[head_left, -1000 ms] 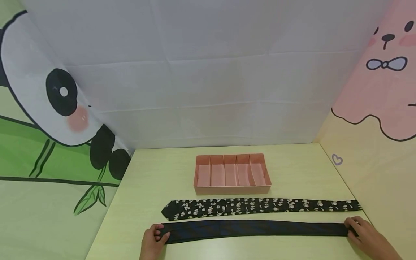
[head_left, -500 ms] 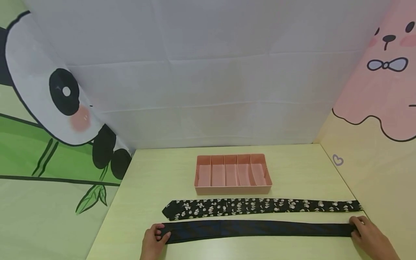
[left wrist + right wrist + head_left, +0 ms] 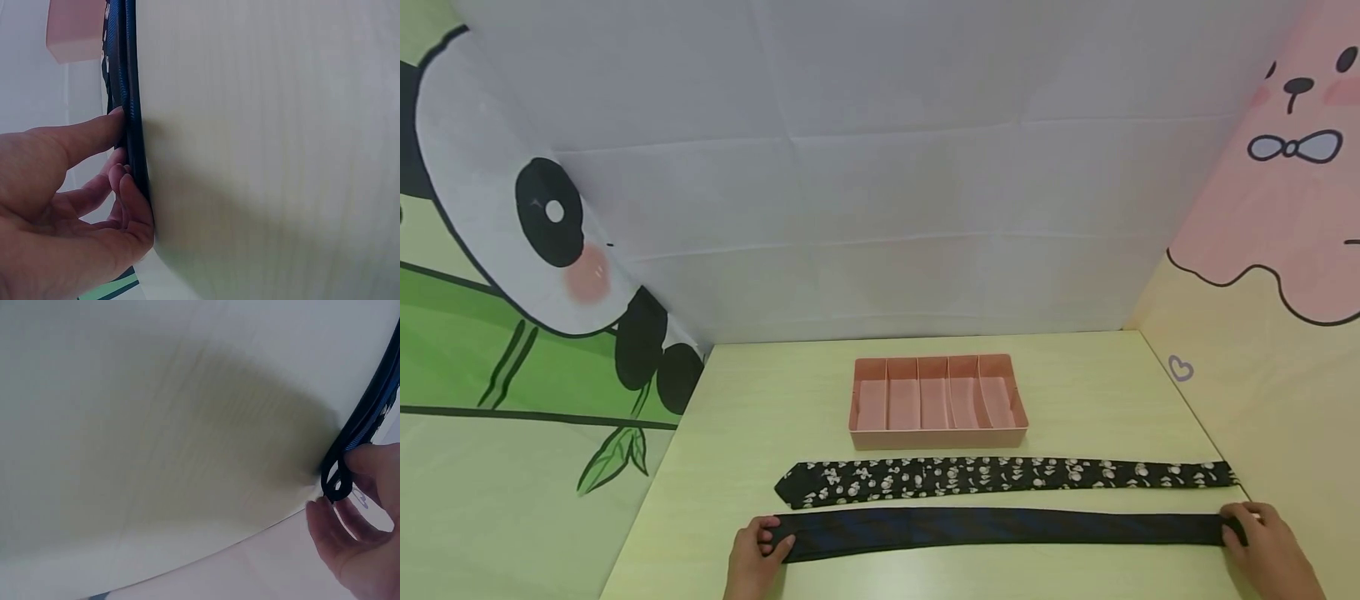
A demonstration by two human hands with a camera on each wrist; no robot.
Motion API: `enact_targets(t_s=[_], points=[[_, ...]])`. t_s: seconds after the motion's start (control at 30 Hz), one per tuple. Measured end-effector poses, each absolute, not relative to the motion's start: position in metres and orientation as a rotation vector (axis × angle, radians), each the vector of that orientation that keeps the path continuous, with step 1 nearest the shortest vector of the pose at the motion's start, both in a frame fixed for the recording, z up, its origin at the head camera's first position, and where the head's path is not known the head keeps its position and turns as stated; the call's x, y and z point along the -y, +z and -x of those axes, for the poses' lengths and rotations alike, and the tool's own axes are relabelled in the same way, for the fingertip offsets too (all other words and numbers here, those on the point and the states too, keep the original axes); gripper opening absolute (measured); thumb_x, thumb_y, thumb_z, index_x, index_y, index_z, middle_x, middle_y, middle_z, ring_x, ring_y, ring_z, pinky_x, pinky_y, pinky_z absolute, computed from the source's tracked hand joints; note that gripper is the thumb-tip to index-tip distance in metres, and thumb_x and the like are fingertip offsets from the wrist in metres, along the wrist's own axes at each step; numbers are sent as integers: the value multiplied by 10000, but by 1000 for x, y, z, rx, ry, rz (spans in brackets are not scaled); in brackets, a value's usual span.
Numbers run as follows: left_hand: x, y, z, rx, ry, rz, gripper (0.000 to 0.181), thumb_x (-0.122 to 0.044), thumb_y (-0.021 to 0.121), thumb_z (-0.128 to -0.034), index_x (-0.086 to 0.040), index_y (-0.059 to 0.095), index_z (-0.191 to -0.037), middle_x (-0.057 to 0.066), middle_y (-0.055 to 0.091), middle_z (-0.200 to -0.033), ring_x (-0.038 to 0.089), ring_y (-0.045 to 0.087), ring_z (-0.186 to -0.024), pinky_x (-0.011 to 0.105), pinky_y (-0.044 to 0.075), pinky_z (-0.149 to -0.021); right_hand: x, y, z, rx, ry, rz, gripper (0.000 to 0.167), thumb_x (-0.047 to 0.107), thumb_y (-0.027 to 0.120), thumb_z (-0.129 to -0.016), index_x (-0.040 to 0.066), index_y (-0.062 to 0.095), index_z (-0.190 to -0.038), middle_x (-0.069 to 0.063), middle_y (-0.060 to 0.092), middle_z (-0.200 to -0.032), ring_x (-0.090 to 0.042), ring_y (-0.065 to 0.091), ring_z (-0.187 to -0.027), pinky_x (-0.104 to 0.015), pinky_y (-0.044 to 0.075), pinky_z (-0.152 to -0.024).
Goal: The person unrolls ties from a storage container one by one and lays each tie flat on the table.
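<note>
A dark navy necktie [image 3: 992,527] lies stretched sideways along the front of the table, folded in layers. My left hand [image 3: 754,557] pinches its wide left end between thumb and fingers; the left wrist view shows the thumb [image 3: 94,134] on the layered cloth. At the narrow right end, my right hand [image 3: 1270,546] holds the tie where it bends into a small loop [image 3: 337,478], seen in the right wrist view. Just behind, parallel to it, lies a black necktie with a pale floral-looking print [image 3: 1000,477], which neither hand touches.
A pink tray [image 3: 936,438] with several compartments stands behind the ties on the pale yellow table [image 3: 760,400]. White cloth [image 3: 880,233] hangs at the back. Printed cartoon panels flank both sides, the right one [image 3: 1262,400] close to my right hand.
My right hand has slid to the right, and the navy necktie's right end now reaches farther that way. My left hand and the printed necktie have stayed in place.
</note>
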State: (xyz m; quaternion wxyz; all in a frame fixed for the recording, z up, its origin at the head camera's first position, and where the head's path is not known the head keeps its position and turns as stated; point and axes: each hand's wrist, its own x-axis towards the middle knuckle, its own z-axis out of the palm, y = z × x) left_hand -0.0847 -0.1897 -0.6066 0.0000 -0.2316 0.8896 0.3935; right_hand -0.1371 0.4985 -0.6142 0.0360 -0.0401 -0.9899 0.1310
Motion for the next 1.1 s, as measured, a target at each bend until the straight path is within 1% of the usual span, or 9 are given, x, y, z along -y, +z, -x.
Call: enact_targets(t_s=[0.07, 0.13, 0.33, 0.47, 0.57, 0.7, 0.93, 1.1], points=[[190, -607, 85, -2800, 1235, 727, 360, -34, 789, -874, 64, 576, -1148, 144, 487, -962, 260, 522, -871, 405, 484, -770, -498, -616, 136, 3018, 407, 168, 265, -82, 743, -810, -142, 597, -1023, -435, 405, -1120, -594, 480, -966, -645, 464, -808], [190, -607, 84, -2807, 1234, 725, 360, -35, 791, -871, 65, 579, -1144, 141, 489, -957, 256, 523, -864, 390, 483, -759, -497, -617, 135, 3008, 403, 201, 269, -83, 748, -807, -148, 596, -1019, -418, 411, -1096, -580, 461, -969, -624, 458, -808], [191, -609, 84, -2814, 1235, 718, 361, -40, 791, -869, 65, 581, -1142, 134, 484, -951, 244, 517, -854, 337, 468, -732, -498, -620, 133, 2969, 386, 204, 256, -89, 752, -802, -156, 612, -1007, -343, 478, -967, -501, 481, -889, -550, 447, -757], [191, -610, 84, -2817, 1237, 712, 363, -42, 790, -867, 63, 581, -1145, 130, 483, -950, 241, 517, -853, 320, 463, -726, -500, -623, 132, 2962, 386, 216, 250, -88, 750, -806, -162, 614, -1002, -339, 496, -940, -489, 500, -868, -556, 457, -761], [192, -610, 84, -2816, 1240, 709, 365, -43, 790, -867, 63, 581, -1146, 129, 483, -951, 240, 517, -854, 314, 462, -726, -502, -623, 132, 2996, 400, 264, 251, -72, 738, -831, -170, 604, -1018, -346, 514, -933, -501, 514, -873, -579, 467, -781], [192, -610, 84, -2809, 1243, 715, 367, -43, 790, -868, 64, 580, -1149, 131, 483, -953, 241, 517, -857, 325, 467, -733, -505, -624, 133, 3045, 451, 357, 253, -42, 716, -872, -176, 597, -1050, -347, 556, -940, -520, 541, -897, -607, 472, -823], [192, -610, 84, -2795, 1242, 724, 366, -39, 786, -877, 67, 573, -1155, 149, 483, -965, 257, 523, -866, 405, 488, -772, -502, -628, 132, 2988, 549, 529, 209, -45, 686, -902, -158, 627, -1068, -288, 596, -915, -442, 605, -831, -536, 502, -751], [192, -610, 85, -2789, 1234, 737, 356, -42, 785, -879, 56, 583, -1155, 146, 504, -978, 260, 532, -878, 408, 490, -779, -493, -626, 129, 2919, 588, 634, 188, -64, 658, -919, -159, 622, -1078, -299, 581, -948, -451, 596, -854, -539, 501, -766]])
